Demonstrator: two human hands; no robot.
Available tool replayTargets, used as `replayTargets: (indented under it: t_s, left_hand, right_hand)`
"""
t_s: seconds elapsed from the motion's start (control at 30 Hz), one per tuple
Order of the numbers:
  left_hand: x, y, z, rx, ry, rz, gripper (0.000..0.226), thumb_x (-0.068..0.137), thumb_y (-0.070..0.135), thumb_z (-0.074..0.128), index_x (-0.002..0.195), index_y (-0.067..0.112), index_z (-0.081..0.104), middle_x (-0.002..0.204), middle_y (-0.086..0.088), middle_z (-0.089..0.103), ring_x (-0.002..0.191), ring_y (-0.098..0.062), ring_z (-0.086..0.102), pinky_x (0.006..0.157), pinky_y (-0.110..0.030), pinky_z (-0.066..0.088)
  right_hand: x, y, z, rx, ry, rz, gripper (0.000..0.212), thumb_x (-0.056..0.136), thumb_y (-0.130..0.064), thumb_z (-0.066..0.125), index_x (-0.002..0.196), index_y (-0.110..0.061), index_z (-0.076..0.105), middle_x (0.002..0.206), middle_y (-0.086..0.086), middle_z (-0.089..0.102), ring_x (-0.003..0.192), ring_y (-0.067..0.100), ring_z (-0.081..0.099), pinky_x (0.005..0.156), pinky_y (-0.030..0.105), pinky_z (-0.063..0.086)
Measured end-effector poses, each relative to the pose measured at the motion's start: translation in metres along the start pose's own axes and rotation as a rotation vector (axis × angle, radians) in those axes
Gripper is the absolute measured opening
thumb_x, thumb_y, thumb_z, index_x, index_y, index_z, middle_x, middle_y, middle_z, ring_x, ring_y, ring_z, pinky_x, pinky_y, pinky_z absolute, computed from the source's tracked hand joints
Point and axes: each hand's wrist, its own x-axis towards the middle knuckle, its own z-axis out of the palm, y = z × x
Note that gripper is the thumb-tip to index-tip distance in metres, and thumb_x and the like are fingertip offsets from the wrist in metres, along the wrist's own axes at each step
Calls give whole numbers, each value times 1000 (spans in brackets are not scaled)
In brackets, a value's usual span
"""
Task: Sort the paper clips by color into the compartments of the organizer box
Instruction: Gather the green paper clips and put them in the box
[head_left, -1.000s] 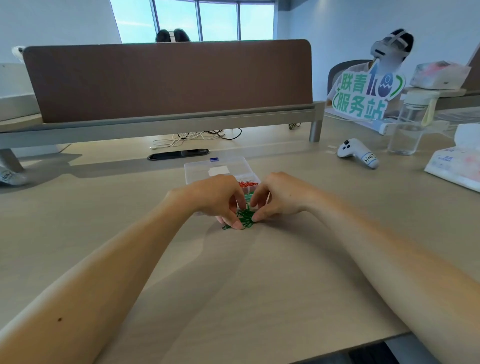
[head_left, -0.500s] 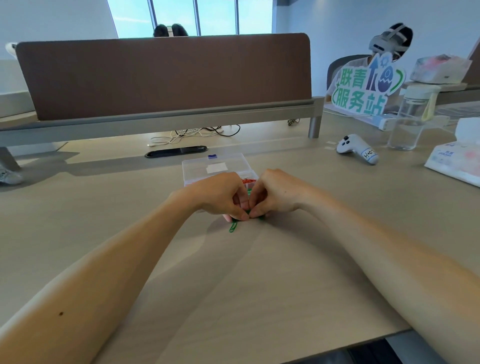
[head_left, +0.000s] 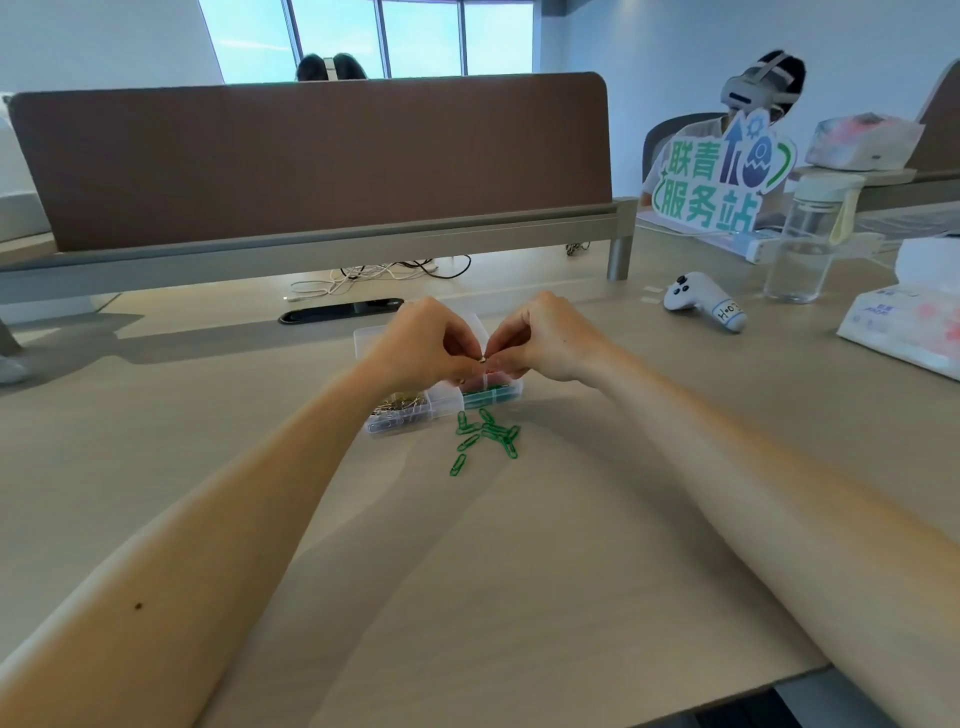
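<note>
**A:** Where are the hands?

**B:** The left hand (head_left: 426, 343) and right hand (head_left: 545, 338) meet above the organizer box (head_left: 448, 401). Both pinch a small shiny piece (head_left: 483, 357), too small to identify.

**A:** And the clips?

**B:** Loose green paper clips (head_left: 485, 436) lie on the desk (head_left: 519, 571) at six o'clock from the box, just beside it. Silver clips (head_left: 400, 405) fill its seven o'clock compartment, boxed green clips (head_left: 491, 395) its five o'clock one.

**A:** Anything else?

**B:** A white controller (head_left: 704, 304) sits at two o'clock from the hands, with a water bottle (head_left: 802, 244) beyond it.
</note>
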Motion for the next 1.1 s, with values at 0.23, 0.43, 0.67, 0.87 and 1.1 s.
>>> replayTargets:
  t_s: [0.23,0.43,0.67,0.87,1.1]
  left_hand:
    - [13,-13,15,44,45,-27,20,67,18,85,83,12,76,70,1,72,58,-2,66,54,-5,47]
    - [7,-13,10,5,-5,-2,19,70,11,83,88,9,75,77,-2,74,64,-4,69,66,-14,56]
    - [-5,1,-15,281,-176,-138,31,65,43,82,78,16,74,67,6,70,56,-5,65,58,-19,51]
    - [-22,10,-12,468,-534,-285,79,50,55,86,116,19,63,91,6,73,59,0,68,60,-24,50]
    - [-28,5,-1,385,-509,-205,83,58,51,84,130,22,55,93,9,68,56,2,66,61,-19,45]
  right_hand:
    - [11,12,8,-55,-50,8,25,70,-11,83,94,-13,76,77,-4,72,68,3,68,66,17,55]
    - [7,15,12,-25,-47,-21,31,71,-3,80,101,-12,74,84,0,75,78,7,71,77,29,59]
    - [-13,8,-5,-45,-65,10,14,77,-19,81,88,-12,75,72,-3,71,56,3,63,60,21,56]
    - [-28,3,-4,-255,-369,53,40,61,-42,88,93,-22,75,75,-13,68,72,9,67,60,18,50]
    - [-29,-1,5,-387,-385,-11,54,67,-52,81,111,-22,72,90,-8,67,82,8,59,75,28,49]
